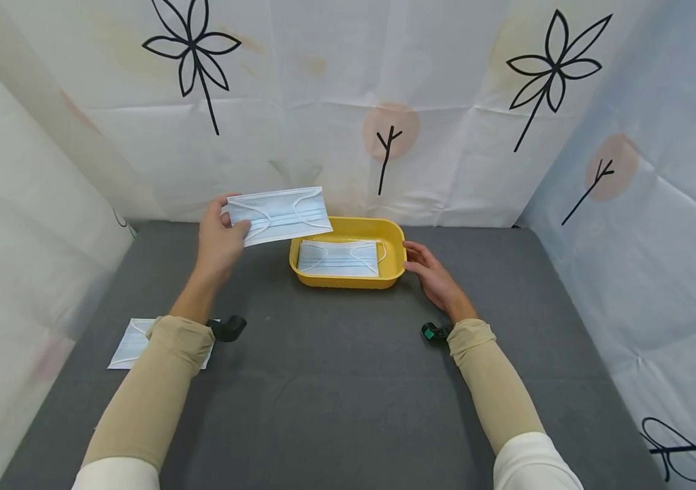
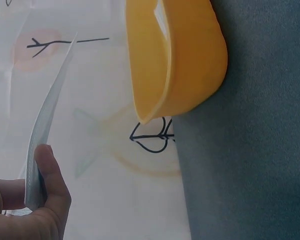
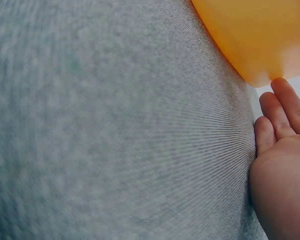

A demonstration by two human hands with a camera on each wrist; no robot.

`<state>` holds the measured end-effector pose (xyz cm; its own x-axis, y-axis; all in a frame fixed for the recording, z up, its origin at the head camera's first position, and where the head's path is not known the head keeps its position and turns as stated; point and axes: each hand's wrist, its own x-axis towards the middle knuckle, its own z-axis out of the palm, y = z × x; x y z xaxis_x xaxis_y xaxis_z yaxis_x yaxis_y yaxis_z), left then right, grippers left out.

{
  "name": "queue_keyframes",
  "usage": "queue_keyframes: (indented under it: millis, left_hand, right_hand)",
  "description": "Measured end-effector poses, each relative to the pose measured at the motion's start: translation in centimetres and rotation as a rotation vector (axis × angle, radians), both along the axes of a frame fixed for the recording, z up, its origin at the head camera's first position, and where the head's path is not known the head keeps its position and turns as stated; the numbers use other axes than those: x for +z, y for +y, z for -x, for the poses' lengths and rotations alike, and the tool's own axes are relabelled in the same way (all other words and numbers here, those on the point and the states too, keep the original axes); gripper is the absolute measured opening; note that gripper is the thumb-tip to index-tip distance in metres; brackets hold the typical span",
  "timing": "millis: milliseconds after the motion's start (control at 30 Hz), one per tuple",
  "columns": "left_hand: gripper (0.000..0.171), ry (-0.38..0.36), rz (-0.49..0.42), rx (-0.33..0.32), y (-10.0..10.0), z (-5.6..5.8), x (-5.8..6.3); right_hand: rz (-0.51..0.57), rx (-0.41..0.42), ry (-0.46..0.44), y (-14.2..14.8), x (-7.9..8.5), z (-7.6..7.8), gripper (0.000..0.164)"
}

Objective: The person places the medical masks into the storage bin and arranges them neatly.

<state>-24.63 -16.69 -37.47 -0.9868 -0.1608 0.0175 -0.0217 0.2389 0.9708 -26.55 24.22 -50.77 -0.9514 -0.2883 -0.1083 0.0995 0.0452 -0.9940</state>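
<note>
My left hand (image 1: pixel 221 235) pinches a light blue face mask (image 1: pixel 283 214) by its left end, thumb in front and fingers behind. The mask hangs above the table, its right end overlapping the back left rim of a yellow tray (image 1: pixel 396 243) in the head view. Inside the tray lies another blue face mask (image 1: pixel 338 259) with white ear loops. My right hand (image 1: pixel 436 279) is at the tray's right side, fingertips right at the wall. In the right wrist view its fingers (image 3: pixel 276 112) are extended toward the yellow wall, gripping nothing.
A further face mask (image 1: pixel 129 344) lies on the grey table (image 1: pixel 348 408) at the left, partly hidden under my left forearm. White cloth walls (image 1: pixel 299 88) with plant drawings stand behind the table and along both sides.
</note>
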Motion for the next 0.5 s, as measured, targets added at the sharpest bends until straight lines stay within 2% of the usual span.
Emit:
queue_keyframes:
  millis: [500]
  left_hand:
    - [0.052, -0.013, 0.018, -0.053, 3.5, 1.1, -1.0]
  right_hand:
    - [-0.001, -0.003, -0.007, 0.0, 0.0, 0.0, 0.057]
